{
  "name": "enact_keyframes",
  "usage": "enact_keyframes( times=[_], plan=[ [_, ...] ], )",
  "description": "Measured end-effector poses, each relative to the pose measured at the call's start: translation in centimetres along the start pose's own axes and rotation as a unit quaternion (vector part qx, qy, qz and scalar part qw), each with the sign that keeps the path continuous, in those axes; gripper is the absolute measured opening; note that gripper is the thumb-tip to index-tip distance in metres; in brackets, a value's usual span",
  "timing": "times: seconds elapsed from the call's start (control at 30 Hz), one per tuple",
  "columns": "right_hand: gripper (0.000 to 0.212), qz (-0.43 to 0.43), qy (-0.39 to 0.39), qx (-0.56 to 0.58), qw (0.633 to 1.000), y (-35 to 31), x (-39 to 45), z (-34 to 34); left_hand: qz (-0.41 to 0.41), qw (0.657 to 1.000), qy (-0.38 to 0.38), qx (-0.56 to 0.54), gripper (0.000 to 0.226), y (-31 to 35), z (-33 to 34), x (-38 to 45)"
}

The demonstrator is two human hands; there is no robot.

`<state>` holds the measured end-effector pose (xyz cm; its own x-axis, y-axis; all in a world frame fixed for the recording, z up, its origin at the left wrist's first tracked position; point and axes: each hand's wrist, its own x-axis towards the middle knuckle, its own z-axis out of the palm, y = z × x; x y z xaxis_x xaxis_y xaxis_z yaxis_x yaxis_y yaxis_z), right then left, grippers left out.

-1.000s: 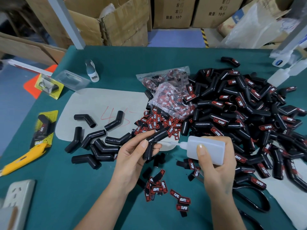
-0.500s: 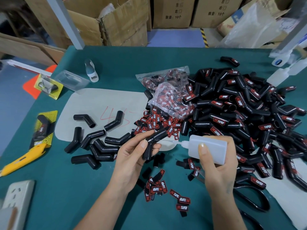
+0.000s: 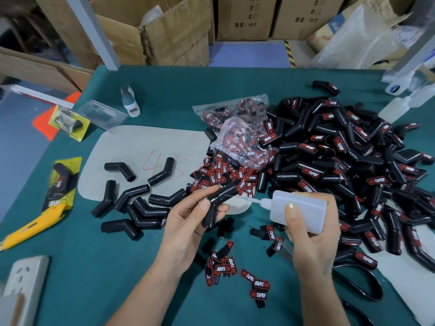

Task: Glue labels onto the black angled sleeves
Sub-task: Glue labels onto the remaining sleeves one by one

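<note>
Hands at lower centre of the frame. Left hand (image 3: 188, 222) pinching one black angled sleeve (image 3: 217, 201) between thumb and fingers, held above the green table (image 3: 70, 267). Right hand (image 3: 310, 234) wrapped around a white glue bottle (image 3: 299, 211), thin nozzle pointing left at the sleeve's upper arm. Loose red-and-black labels (image 3: 223, 175) heaped just above the hands, more scattered below. Unlabelled sleeves (image 3: 131, 198) grouped at centre left; big pile of labelled sleeves (image 3: 341, 161) filling the right. Yellow knife (image 3: 33, 224) at far left.
</note>
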<state>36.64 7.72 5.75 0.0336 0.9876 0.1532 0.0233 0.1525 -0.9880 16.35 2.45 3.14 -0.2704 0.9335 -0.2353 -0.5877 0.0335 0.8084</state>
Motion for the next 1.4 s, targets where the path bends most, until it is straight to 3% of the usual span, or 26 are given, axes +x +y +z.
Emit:
enact_keyframes(
  times=[1.4],
  plan=[
    [0.015,-0.009,-0.012,-0.005,1.0,-0.35,-0.04,0.21,0.029,0.999,-0.02,0.004,0.051,-0.33,-0.2,0.24]
  ],
)
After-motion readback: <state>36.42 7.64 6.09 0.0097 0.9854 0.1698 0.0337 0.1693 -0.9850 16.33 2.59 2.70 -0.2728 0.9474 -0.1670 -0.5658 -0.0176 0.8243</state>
